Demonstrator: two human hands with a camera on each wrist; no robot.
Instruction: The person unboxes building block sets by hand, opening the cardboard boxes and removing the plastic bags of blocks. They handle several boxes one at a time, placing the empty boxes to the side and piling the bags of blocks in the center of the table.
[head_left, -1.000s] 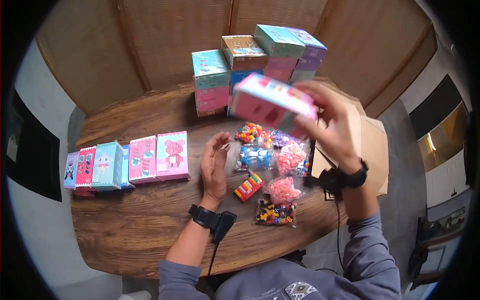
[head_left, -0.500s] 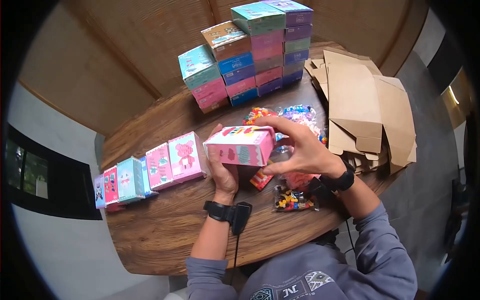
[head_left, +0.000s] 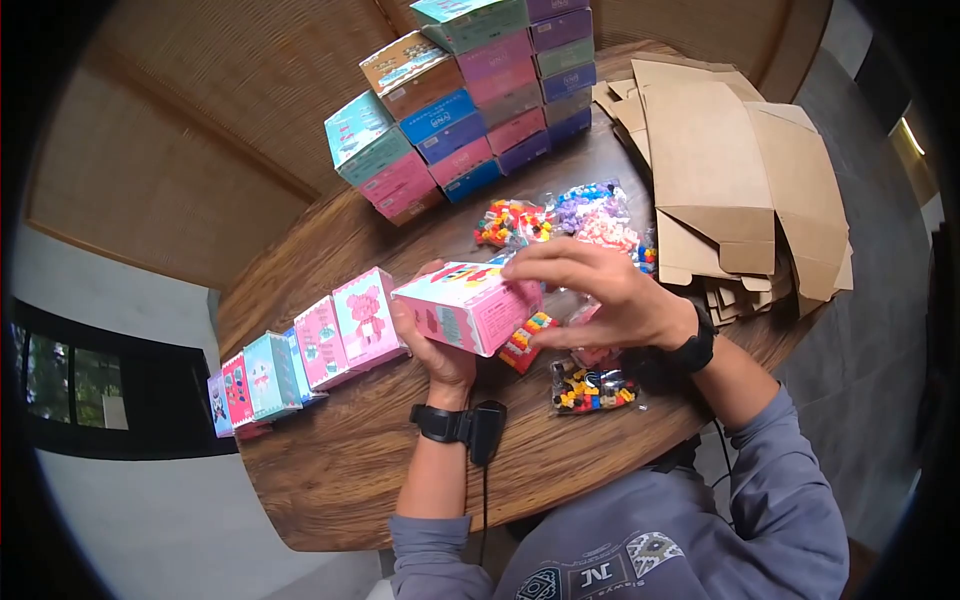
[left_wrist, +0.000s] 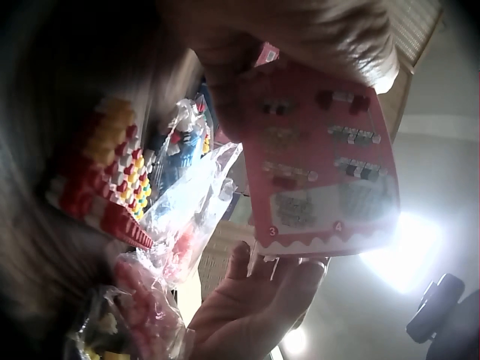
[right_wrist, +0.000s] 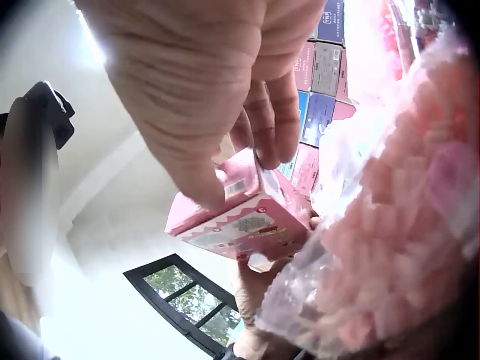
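Observation:
A pink toy-brick box point(head_left: 440, 322) is held up above the table, tilted, with printed pictures on its faces. My left hand point(head_left: 447, 362) grips it at the left, thumb across the side and fingers mostly hidden behind it. My right hand point(head_left: 620, 298) is at the other end, fingers extended, fingertips right at the top edge. In the right wrist view the right thumb overlaps the box's end point(right_wrist: 236, 186). The left wrist view shows the box's printed side point(left_wrist: 322, 150). Below the hands is a small red, yellow and white brick build point(head_left: 527, 342), partly hidden.
Clear bags of bricks point(head_left: 595, 388) lie around the hands, others point(head_left: 512, 222) further back. A row of upright boxes point(head_left: 365, 318) stands at left, stacked boxes point(head_left: 480, 100) at the back. Flattened cardboard point(head_left: 710, 150) is piled at right on the wooden table point(head_left: 370, 470).
The right hand brought the pink box down from over the back of the table, and the left hand took hold of it. The box has since turned its end more toward me.

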